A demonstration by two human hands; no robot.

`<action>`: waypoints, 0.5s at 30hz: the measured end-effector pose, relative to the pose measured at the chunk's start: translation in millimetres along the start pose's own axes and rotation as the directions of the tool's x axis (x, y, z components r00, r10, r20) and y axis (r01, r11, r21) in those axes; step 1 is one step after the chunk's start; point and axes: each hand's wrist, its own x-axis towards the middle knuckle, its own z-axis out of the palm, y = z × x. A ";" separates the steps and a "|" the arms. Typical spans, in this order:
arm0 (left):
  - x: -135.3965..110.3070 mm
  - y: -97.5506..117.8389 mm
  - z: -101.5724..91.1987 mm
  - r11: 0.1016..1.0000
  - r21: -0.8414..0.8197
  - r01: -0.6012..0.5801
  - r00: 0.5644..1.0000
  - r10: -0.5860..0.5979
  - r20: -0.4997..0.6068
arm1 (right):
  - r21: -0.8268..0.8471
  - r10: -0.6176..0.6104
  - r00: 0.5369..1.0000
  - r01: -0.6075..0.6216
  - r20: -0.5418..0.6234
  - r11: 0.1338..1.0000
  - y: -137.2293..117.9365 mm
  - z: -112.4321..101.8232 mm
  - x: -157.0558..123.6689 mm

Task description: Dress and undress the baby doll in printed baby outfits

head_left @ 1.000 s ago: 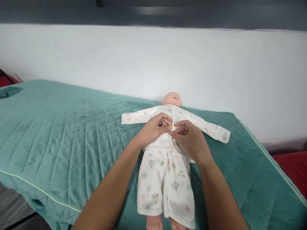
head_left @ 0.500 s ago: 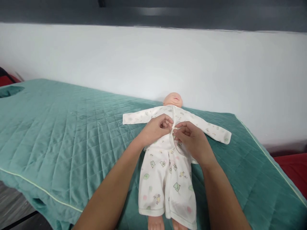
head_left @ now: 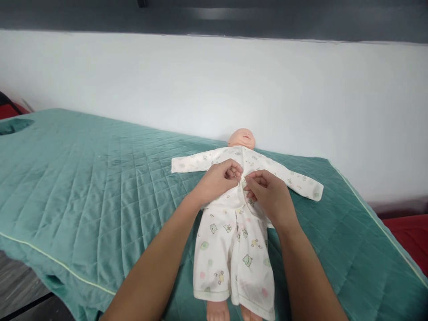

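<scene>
A baby doll [head_left: 242,138] lies on its back, head toward the wall, its arms spread wide. It wears a white printed shirt [head_left: 207,159] and matching white pants [head_left: 214,249]; bare feet show below the cuffs. Over the middle of the chest, my left hand [head_left: 222,178] pinches the shirt's front edge between thumb and fingers. My right hand [head_left: 265,191] pinches the other side of the same front opening, its fingertips close beside the left ones. Any fastener between the fingertips is too small or hidden to make out.
The doll lies on a green quilted cover [head_left: 100,187] with pale piping along its edge. A white wall [head_left: 200,84] rises directly behind it, with a dark band above. Red items [head_left: 408,236] are at the right side, and a hole [head_left: 15,126] is at the far left.
My right thumb and forefinger have closed in toward the shirt's front edge. My left hand keeps nearly the same place, and the doll lies as before.
</scene>
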 end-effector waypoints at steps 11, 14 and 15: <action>0.1 0.4 1.6 1.000 0.009 0.013 0.999 -0.013 -0.048 | 0.038 -0.011 0.999 0.010 0.038 0.999 4.2 -0.5 1.2; 1.4 -0.7 2.0 1.000 -0.017 0.004 0.997 -0.006 -0.075 | 0.061 -0.003 0.999 -0.001 0.050 0.998 5.2 -0.2 1.9; 1.7 -1.2 2.0 1.000 -0.024 -0.001 0.997 -0.001 -0.075 | 0.071 0.002 0.999 -0.006 0.049 0.997 5.1 -0.1 2.2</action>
